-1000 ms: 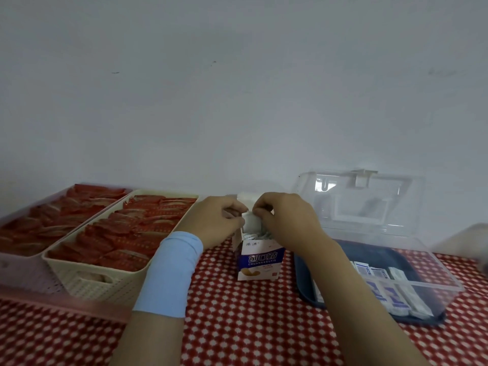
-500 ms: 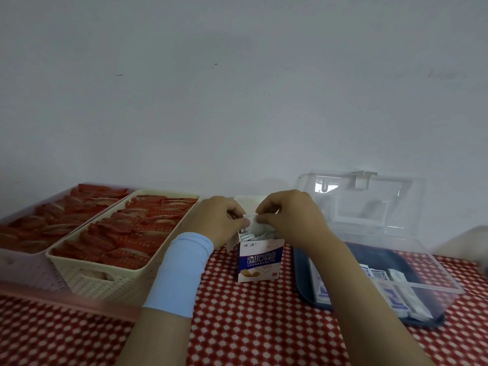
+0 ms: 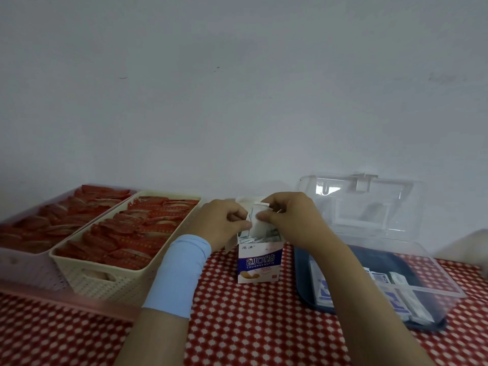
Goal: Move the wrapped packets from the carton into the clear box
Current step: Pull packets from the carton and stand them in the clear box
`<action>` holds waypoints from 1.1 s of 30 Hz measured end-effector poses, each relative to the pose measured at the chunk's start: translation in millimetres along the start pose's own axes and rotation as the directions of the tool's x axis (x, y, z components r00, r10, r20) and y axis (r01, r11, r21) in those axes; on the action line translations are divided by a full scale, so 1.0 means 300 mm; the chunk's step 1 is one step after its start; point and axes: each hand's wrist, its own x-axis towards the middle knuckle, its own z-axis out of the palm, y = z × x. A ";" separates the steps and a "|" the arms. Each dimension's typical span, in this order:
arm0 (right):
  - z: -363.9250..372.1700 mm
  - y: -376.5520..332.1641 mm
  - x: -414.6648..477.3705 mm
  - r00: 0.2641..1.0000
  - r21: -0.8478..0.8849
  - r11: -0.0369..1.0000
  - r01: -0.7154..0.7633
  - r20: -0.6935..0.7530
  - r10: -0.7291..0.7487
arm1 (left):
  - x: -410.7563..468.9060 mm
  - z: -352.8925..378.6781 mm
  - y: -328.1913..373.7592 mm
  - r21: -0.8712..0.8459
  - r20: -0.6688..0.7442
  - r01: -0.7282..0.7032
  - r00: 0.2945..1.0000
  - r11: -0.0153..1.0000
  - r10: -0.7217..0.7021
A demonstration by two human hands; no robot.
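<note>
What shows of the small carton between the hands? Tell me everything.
The carton is a small upright cardboard box, white above, blue below, with printed lettering and a plaster picture. It stands on the checked tablecloth between the cream basket and the clear box, touching neither. Its top is open, wrapped packets standing inside. The left hand and right hand pinch a white bundle sticking up from it; the left seems to brush a flap.

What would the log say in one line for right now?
step: take packets out | left hand: holds carton | right hand: pinches packets above carton | clear box: open, some packets inside
</note>
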 end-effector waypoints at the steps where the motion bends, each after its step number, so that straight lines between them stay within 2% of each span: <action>1: 0.001 -0.003 -0.002 1.000 0.018 1.000 -0.012 0.003 0.012 | -0.001 0.000 0.003 0.003 -0.006 0.003 1.000 1.000 -0.003; 9: -0.022 -0.004 0.000 0.985 0.042 0.986 -0.162 -0.045 0.164 | -0.004 0.000 0.005 0.006 -0.043 0.050 0.998 0.999 -0.050; 16: -0.058 -0.010 -0.004 0.994 0.031 0.995 -0.094 -0.051 0.095 | -0.010 0.001 0.051 0.218 0.031 0.020 0.999 0.976 -0.027; 20: -0.076 -0.020 -0.004 0.993 0.088 0.994 -0.062 -0.095 0.070 | -0.015 -0.013 0.053 0.215 0.099 -0.004 0.995 0.977 -0.017; 22: -0.088 -0.032 -0.006 0.990 0.133 0.991 -0.016 -0.135 0.034 | -0.013 -0.026 0.045 0.124 0.083 0.002 0.997 0.992 -0.012; 24: -0.099 -0.047 -0.009 0.983 0.164 0.986 0.032 -0.183 -0.001 | -0.013 -0.042 0.048 -0.034 -0.032 0.000 0.999 0.999 -0.001; 26: -0.104 -0.062 -0.012 0.980 0.229 0.971 0.072 -0.199 -0.026 | -0.017 -0.056 0.068 -0.272 -0.172 -0.012 0.984 0.962 -0.036; 27: -0.105 -0.069 -0.015 0.981 0.262 0.961 0.087 -0.192 -0.036 | -0.020 -0.063 0.080 -0.420 -0.182 -0.008 0.980 0.908 -0.076; 28: -0.104 -0.078 -0.020 0.983 0.293 0.951 0.098 -0.178 -0.047 | -0.024 -0.068 0.093 -0.561 -0.127 0.018 0.986 0.828 -0.107; 30: -0.100 -0.093 -0.030 0.988 0.366 0.924 0.113 -0.142 -0.065 | -0.035 -0.071 0.112 -0.771 0.100 0.124 0.992 0.625 -0.074; 33: -0.094 -0.107 -0.041 0.990 0.465 0.875 0.131 -0.107 -0.091 | -0.049 -0.058 0.121 -0.852 0.324 0.271 0.945 0.447 0.045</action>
